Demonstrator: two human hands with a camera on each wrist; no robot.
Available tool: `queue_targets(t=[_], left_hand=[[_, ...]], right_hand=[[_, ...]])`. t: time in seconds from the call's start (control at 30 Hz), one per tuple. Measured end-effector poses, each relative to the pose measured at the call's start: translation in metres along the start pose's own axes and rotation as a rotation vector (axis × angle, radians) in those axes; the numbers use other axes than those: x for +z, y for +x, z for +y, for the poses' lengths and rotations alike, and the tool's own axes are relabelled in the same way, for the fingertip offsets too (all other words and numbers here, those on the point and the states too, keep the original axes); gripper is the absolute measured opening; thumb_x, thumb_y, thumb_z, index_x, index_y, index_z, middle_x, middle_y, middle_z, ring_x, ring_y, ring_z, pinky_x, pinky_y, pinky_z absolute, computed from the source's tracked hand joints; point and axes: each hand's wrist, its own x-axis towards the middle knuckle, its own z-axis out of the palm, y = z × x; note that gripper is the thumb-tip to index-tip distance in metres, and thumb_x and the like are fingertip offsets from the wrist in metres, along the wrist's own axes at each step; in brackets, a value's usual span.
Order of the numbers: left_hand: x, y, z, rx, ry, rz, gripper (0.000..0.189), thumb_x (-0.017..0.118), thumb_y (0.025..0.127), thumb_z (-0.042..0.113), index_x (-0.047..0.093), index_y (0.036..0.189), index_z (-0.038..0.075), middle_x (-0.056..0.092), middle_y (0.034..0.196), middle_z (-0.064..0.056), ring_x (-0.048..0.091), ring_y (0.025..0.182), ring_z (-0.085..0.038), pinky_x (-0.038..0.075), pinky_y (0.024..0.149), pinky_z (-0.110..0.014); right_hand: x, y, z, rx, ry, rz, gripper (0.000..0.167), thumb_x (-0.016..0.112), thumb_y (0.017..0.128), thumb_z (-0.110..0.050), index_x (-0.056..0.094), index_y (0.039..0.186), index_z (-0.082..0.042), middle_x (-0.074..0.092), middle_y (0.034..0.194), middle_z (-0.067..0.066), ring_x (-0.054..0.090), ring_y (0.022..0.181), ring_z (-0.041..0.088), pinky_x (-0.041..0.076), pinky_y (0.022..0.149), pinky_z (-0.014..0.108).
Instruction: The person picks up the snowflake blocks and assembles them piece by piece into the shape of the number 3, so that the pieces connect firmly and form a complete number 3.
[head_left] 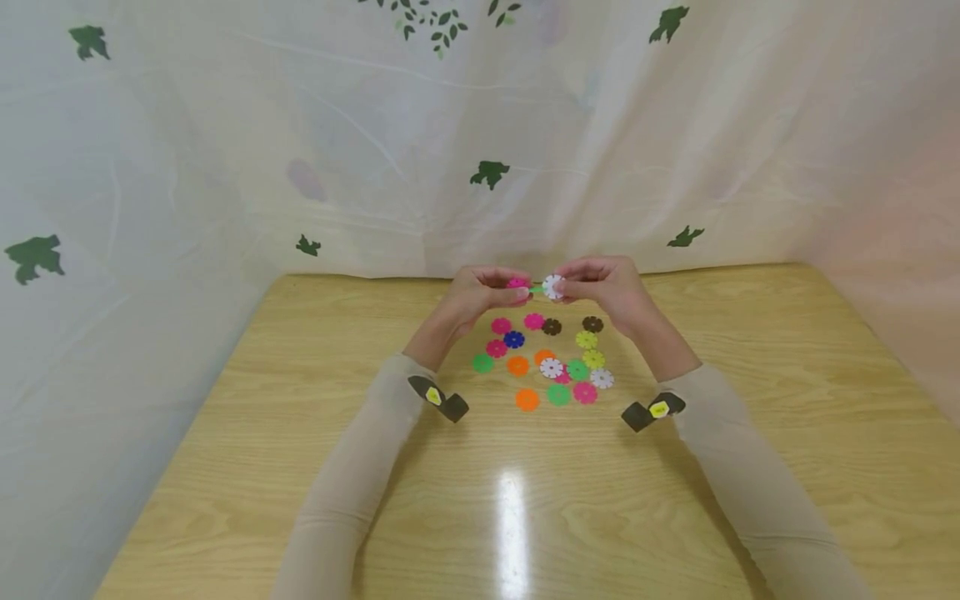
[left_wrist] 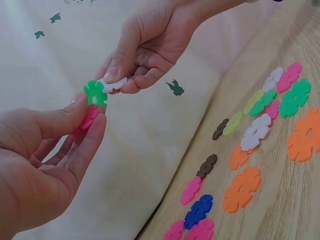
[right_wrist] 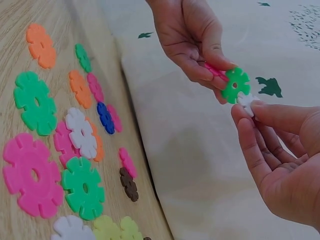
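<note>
Green disc (right_wrist: 240, 78) meets a pink disc (left_wrist: 88, 120), pinched in the left grip (head_left: 477, 295). Across the green disc, the right grip (head_left: 613, 293) pinches a white disc (left_wrist: 115, 85).

A person's left arm (head_left: 351, 483) reaches forward from seven o'clock and the right arm (head_left: 756, 483) from five o'clock, converging ahead of the body. The left hand (head_left: 474, 296) angles its fingertips toward three o'clock, thumb (left_wrist: 65, 117) and fingers (left_wrist: 90, 142) pinching. Facing it, near but apart, the right hand (head_left: 617, 292) points toward nine o'clock in a similar thumb-and-finger pinch.
</note>
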Motion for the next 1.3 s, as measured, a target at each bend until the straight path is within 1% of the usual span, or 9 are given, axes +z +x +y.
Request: queue_targets(t=[0.3,0.53,0.63,0.73,0.87,0.97,1.03,1.2,1.3], left_hand=[[0.000,-0.001,0.001,0.046,0.016,-0.005,0.024,0.074,0.091,0.001,0.073,0.114,-0.004,0.075,0.086,-0.001,0.074,0.081,-0.013,0.046,0.110,-0.060],[-0.002,-0.002,0.003,0.060,0.024,0.003,0.026,0.074,0.090,0.000,0.072,0.115,-0.006,0.075,0.084,0.000,0.074,0.079,-0.013,0.048,0.106,-0.057],[-0.002,-0.003,0.004,0.063,0.021,0.006,0.026,0.074,0.090,0.000,0.072,0.115,-0.006,0.075,0.085,0.000,0.076,0.082,-0.016,0.051,0.104,-0.055],[-0.002,-0.003,0.005,0.054,0.020,0.009,0.025,0.074,0.090,0.001,0.072,0.115,-0.005,0.076,0.087,-0.001,0.077,0.091,-0.026,0.055,0.101,-0.048],[-0.003,-0.003,0.005,0.056,0.006,0.016,0.024,0.074,0.091,0.001,0.073,0.114,-0.004,0.076,0.088,0.000,0.077,0.091,-0.025,0.058,0.098,-0.044],[-0.003,-0.002,0.005,0.066,-0.007,0.015,0.024,0.073,0.091,0.000,0.073,0.114,-0.005,0.076,0.088,0.000,0.076,0.083,-0.017,0.055,0.101,-0.049],[-0.003,-0.003,0.004,0.071,-0.013,0.014,0.024,0.073,0.091,-0.001,0.072,0.114,-0.005,0.076,0.088,0.001,0.076,0.082,-0.016,0.052,0.103,-0.052],[-0.003,-0.003,0.003,0.084,-0.021,0.017,0.024,0.074,0.090,-0.001,0.072,0.114,-0.007,0.076,0.088,0.001,0.077,0.088,-0.024,0.048,0.106,-0.058],[-0.003,-0.001,0.001,0.084,-0.030,0.017,0.025,0.073,0.090,-0.002,0.071,0.115,-0.008,0.076,0.088,0.000,0.077,0.088,-0.025,0.047,0.107,-0.060]], right_hand=[[0.003,-0.002,-0.008,-0.014,0.017,0.005,0.011,0.071,0.090,0.006,0.078,0.095,-0.002,0.077,0.085,-0.001,0.072,0.073,0.013,0.062,0.070,0.024],[0.006,-0.002,-0.006,-0.006,0.016,0.008,0.011,0.072,0.090,0.006,0.078,0.096,-0.001,0.077,0.085,-0.001,0.072,0.072,0.013,0.063,0.070,0.025],[0.007,-0.002,-0.004,-0.028,0.030,0.018,0.011,0.071,0.090,0.007,0.078,0.095,0.000,0.077,0.085,-0.001,0.072,0.071,0.013,0.062,0.070,0.024],[0.008,-0.003,-0.004,-0.053,0.036,0.029,0.011,0.071,0.090,0.007,0.077,0.095,0.000,0.078,0.085,-0.001,0.072,0.071,0.013,0.062,0.070,0.024],[0.009,-0.003,-0.004,-0.062,0.043,0.047,0.010,0.072,0.090,0.006,0.077,0.096,0.001,0.078,0.086,-0.001,0.073,0.072,0.013,0.063,0.072,0.025],[0.011,-0.004,-0.004,-0.056,0.044,0.062,0.009,0.073,0.090,0.005,0.076,0.098,0.002,0.078,0.087,-0.001,0.073,0.073,0.012,0.063,0.073,0.025],[0.012,-0.004,-0.003,-0.052,0.046,0.071,0.009,0.073,0.090,0.004,0.076,0.099,0.002,0.078,0.087,-0.001,0.073,0.074,0.013,0.063,0.073,0.026],[0.013,-0.004,-0.001,-0.054,0.062,0.079,0.009,0.072,0.091,0.004,0.075,0.099,0.003,0.078,0.087,0.000,0.073,0.074,0.013,0.063,0.074,0.025],[0.013,-0.003,0.001,-0.059,0.074,0.085,0.008,0.072,0.091,0.004,0.076,0.098,0.003,0.077,0.086,0.000,0.072,0.073,0.013,0.063,0.073,0.025]])
